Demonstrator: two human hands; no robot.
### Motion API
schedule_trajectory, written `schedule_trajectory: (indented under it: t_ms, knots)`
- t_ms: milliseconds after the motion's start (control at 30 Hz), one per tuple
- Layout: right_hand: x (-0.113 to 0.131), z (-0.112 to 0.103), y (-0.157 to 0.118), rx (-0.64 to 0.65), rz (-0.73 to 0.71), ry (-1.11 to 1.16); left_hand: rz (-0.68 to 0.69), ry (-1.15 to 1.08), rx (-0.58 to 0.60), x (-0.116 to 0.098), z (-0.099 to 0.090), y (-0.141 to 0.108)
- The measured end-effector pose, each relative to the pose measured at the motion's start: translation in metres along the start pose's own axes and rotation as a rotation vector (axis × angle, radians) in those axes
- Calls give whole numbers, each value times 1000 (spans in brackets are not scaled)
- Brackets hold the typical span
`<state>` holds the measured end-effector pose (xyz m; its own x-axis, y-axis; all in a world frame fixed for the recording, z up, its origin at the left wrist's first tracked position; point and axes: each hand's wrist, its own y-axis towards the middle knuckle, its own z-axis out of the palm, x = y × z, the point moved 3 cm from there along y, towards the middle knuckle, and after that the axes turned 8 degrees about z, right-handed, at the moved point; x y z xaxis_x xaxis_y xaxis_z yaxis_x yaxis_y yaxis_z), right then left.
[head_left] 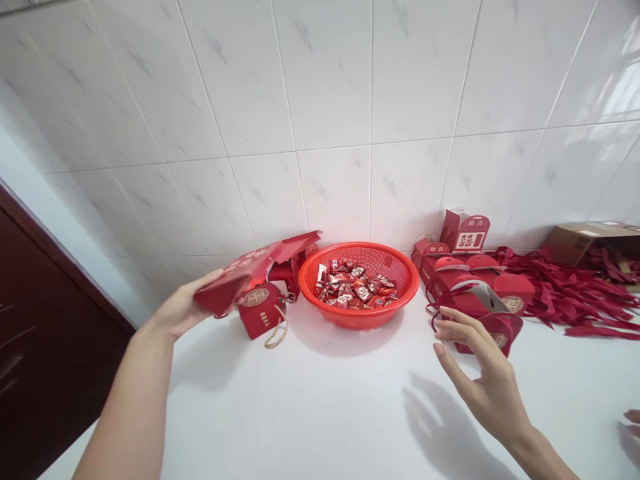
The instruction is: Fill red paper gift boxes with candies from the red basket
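At the left, my left hand (183, 305) grips a red cardboard gift box (240, 270), slightly blurred and raised above the table. Its fingers are mostly hidden behind the cardboard. Just beyond it stands another red box (263, 313) with gold print and a twisted gold cord handle (278, 330). My right hand (475, 373) hovers over the white table, fingers apart, holding nothing. It is close to the nearest of several red boxes with rounded flaps (500, 333); I cannot tell whether a fingertip touches the box's ribbon.
Between my hands, an orange-red plastic basket (360, 320) holds many red-wrapped candies (355, 287). Dark red ribbons (575, 293) lie at the right beside a brown carton (575, 243). Part of another person's hand (634, 419) shows at the right edge. A tiled wall (330, 100) rises behind.
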<state>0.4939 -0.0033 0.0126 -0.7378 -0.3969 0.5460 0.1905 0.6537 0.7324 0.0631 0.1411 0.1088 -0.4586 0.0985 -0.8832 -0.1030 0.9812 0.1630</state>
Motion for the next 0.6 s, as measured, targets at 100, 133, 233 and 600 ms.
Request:
schedule_trajectory:
  t_ms: [100,133,233,600]
  knots:
    - [7,4,-4,56,-18,58,-90,-280,403,-6,30,-18]
    - [11,6,-6,78,-24,84,-172,-293,601,-7,49,-28]
    - [21,11,-13,161,-47,178,-318,-406,1130,-13,118,-66]
    - [20,11,-11,195,162,472,-273,-472,1282,15,232,-109]
